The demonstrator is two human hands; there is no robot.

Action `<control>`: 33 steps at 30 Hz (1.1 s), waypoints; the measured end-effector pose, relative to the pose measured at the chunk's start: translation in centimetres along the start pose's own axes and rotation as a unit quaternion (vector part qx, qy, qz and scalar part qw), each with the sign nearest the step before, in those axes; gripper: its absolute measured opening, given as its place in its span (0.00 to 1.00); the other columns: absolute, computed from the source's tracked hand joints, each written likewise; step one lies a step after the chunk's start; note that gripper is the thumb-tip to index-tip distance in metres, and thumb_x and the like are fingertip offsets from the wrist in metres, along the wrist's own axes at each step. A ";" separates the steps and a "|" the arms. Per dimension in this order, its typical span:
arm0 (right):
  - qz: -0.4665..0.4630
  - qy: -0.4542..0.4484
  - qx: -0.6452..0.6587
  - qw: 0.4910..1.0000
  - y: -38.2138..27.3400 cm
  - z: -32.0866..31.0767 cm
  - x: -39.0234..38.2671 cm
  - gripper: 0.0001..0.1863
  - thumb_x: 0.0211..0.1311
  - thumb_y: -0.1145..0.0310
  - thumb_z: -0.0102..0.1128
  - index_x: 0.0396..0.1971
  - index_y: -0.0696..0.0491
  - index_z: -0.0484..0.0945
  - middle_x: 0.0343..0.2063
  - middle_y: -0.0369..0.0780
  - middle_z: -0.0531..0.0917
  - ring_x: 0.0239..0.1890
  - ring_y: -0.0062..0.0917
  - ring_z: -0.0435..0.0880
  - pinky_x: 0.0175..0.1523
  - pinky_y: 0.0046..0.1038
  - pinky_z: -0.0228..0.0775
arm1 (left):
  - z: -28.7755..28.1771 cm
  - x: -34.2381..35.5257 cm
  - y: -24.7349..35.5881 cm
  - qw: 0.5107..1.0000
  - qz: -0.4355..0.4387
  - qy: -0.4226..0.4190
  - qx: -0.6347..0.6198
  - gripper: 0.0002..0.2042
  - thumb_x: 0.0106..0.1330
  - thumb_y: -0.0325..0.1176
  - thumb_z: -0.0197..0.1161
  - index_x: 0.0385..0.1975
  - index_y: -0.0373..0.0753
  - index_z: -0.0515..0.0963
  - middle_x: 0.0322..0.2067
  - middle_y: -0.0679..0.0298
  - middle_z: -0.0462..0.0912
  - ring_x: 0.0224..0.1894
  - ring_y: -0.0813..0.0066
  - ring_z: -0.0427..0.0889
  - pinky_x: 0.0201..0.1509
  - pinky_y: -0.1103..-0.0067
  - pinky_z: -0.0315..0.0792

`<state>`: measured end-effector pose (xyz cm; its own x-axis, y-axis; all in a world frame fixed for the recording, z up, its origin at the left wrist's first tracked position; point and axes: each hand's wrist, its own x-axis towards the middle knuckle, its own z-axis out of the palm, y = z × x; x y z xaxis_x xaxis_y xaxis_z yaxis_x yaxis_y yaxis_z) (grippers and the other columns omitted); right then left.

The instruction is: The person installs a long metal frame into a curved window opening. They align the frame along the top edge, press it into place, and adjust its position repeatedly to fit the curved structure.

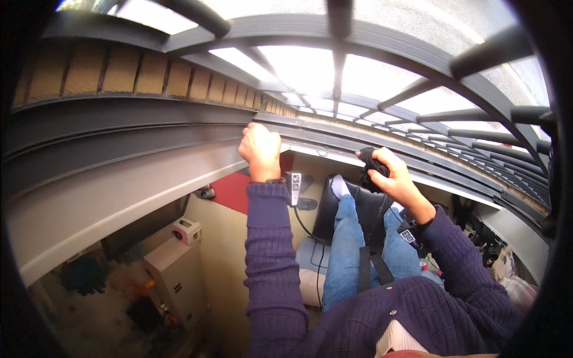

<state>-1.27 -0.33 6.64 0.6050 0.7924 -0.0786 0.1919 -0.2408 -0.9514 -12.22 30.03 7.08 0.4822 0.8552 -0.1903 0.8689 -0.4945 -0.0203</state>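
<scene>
My left hand (261,148) is closed, its fingers curled over the edge of the dark grey window frame (197,114), with the fingertips hidden. To the right, my right hand (395,178) grips a crumpled black cloth (369,166) between thumb and fingers. The cloth is bunched up just on the near side of the window track (322,136). Both wrists carry straps with small white-faced devices (294,190).
Dark metal bars (394,37) stand outside the window beyond a brick ledge (119,73). My feet are on a black padded surface (325,212) high above the floor. Below left are a cabinet (173,256) and a red mat (228,192); slippers (307,204) lie on the floor.
</scene>
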 end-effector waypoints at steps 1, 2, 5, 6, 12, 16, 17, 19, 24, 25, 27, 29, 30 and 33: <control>0.004 0.006 -0.019 1.000 0.1 -0.9 -0.8 0.16 0.52 0.76 0.62 0.44 0.58 0.76 0.37 0.45 0.79 0.41 0.38 0.81 0.50 0.31 0.73 | -0.1 0.7 0.1 0.998 -0.045 -0.017 -0.026 0.19 0.49 0.39 0.63 0.37 0.32 0.83 0.41 0.45 0.86 0.45 0.48 0.85 0.52 0.63 0.78; 0.008 0.013 -0.024 1.000 0.1 -1.7 -1.6 0.16 0.52 0.76 0.62 0.44 0.58 0.76 0.37 0.45 0.79 0.41 0.38 0.81 0.50 0.31 0.73 | -0.3 1.3 0.0 0.998 -0.051 -0.042 -0.021 0.18 0.48 0.39 0.64 0.36 0.33 0.84 0.41 0.45 0.86 0.46 0.49 0.86 0.52 0.64 0.78; 0.018 0.040 -0.034 0.998 0.4 -4.0 -3.9 0.17 0.52 0.76 0.62 0.44 0.59 0.76 0.37 0.46 0.79 0.41 0.38 0.80 0.50 0.31 0.73 | -0.2 2.2 0.4 0.993 -0.075 -0.089 -0.016 0.19 0.47 0.39 0.67 0.38 0.35 0.87 0.42 0.48 0.87 0.49 0.53 0.86 0.53 0.68 0.78; 0.019 0.051 -0.038 0.998 0.5 -4.8 -4.6 0.17 0.52 0.76 0.62 0.43 0.59 0.76 0.37 0.46 0.79 0.41 0.38 0.80 0.50 0.31 0.73 | -0.1 2.3 0.6 0.993 -0.077 -0.090 -0.016 0.19 0.47 0.39 0.68 0.38 0.35 0.87 0.42 0.49 0.87 0.49 0.54 0.86 0.53 0.68 0.78; 0.043 0.103 -0.047 0.993 0.7 -8.9 -8.8 0.13 0.52 0.77 0.60 0.39 0.61 0.75 0.33 0.45 0.77 0.37 0.36 0.79 0.46 0.29 0.72 | 0.3 2.5 1.8 0.987 -0.121 -0.105 -0.026 0.16 0.53 0.35 0.67 0.41 0.37 0.85 0.44 0.49 0.87 0.50 0.58 0.86 0.53 0.69 0.79; 0.041 0.158 -0.071 0.984 1.0 -11.0 -11.5 0.13 0.51 0.76 0.61 0.39 0.60 0.75 0.33 0.46 0.78 0.36 0.39 0.80 0.45 0.30 0.73 | 0.6 2.5 1.8 0.985 -0.152 -0.068 -0.045 0.14 0.55 0.34 0.67 0.40 0.37 0.86 0.45 0.49 0.86 0.51 0.56 0.86 0.53 0.67 0.79; 0.056 0.163 -0.086 0.981 1.2 -11.5 -12.1 0.13 0.51 0.76 0.61 0.39 0.60 0.76 0.33 0.47 0.78 0.36 0.40 0.80 0.44 0.31 0.73 | 0.8 2.5 1.7 0.984 -0.159 -0.069 -0.037 0.13 0.55 0.33 0.67 0.40 0.37 0.86 0.45 0.49 0.86 0.51 0.56 0.86 0.53 0.67 0.79; 0.076 0.182 -0.065 0.978 1.5 -12.2 -13.5 0.14 0.50 0.76 0.61 0.39 0.59 0.77 0.32 0.46 0.78 0.35 0.41 0.80 0.43 0.31 0.73 | 1.0 2.4 1.6 0.982 -0.175 -0.054 -0.048 0.12 0.56 0.33 0.66 0.40 0.38 0.86 0.45 0.49 0.86 0.50 0.56 0.86 0.53 0.66 0.79; 0.105 0.216 -0.033 0.970 2.2 -13.1 -15.9 0.14 0.49 0.77 0.62 0.39 0.59 0.79 0.32 0.44 0.79 0.34 0.35 0.80 0.43 0.30 0.73 | 1.4 1.9 1.6 0.984 -0.172 -0.032 -0.037 0.10 0.58 0.31 0.65 0.37 0.38 0.86 0.43 0.50 0.87 0.48 0.54 0.87 0.51 0.66 0.80; 0.109 0.220 -0.044 0.968 2.4 -13.2 -16.1 0.14 0.49 0.77 0.62 0.39 0.59 0.79 0.32 0.44 0.79 0.35 0.35 0.80 0.43 0.30 0.73 | 1.4 1.7 1.7 0.986 -0.164 -0.020 -0.024 0.09 0.58 0.30 0.64 0.37 0.38 0.86 0.42 0.51 0.87 0.48 0.54 0.87 0.50 0.66 0.80; 0.129 0.220 -0.052 0.965 2.7 -13.1 -16.7 0.14 0.49 0.77 0.62 0.39 0.59 0.79 0.32 0.44 0.79 0.35 0.34 0.80 0.44 0.29 0.73 | 1.5 1.5 1.9 0.987 -0.161 0.004 -0.016 0.09 0.59 0.29 0.63 0.36 0.37 0.86 0.41 0.51 0.87 0.47 0.53 0.87 0.49 0.65 0.80; 0.123 0.215 -0.031 0.968 3.0 -12.9 -17.0 0.14 0.50 0.77 0.62 0.39 0.60 0.79 0.33 0.44 0.79 0.36 0.34 0.80 0.45 0.29 0.73 | 1.7 1.3 1.9 0.988 -0.151 0.009 -0.027 0.09 0.59 0.29 0.62 0.36 0.37 0.86 0.41 0.50 0.87 0.47 0.53 0.87 0.49 0.64 0.80; 0.128 0.214 -0.027 0.968 3.2 -12.8 -17.1 0.13 0.50 0.77 0.62 0.39 0.60 0.78 0.33 0.44 0.79 0.36 0.34 0.80 0.45 0.29 0.73 | 1.7 1.2 1.8 0.989 -0.148 0.020 -0.019 0.09 0.59 0.29 0.61 0.35 0.36 0.86 0.41 0.50 0.87 0.46 0.53 0.87 0.48 0.64 0.80; 0.140 0.209 -0.020 0.968 3.4 -12.3 -17.3 0.13 0.50 0.77 0.62 0.38 0.60 0.78 0.34 0.43 0.79 0.36 0.33 0.80 0.45 0.29 0.73 | 1.9 1.0 1.4 0.991 -0.125 0.036 -0.019 0.09 0.59 0.29 0.59 0.34 0.36 0.85 0.40 0.49 0.87 0.45 0.51 0.87 0.47 0.63 0.80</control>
<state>-1.57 -21.71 8.39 0.8959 0.3984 -0.1965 -0.0006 -0.4412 -0.8974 -10.70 29.86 5.00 0.2562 0.9599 -0.1141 0.9653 -0.2602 -0.0215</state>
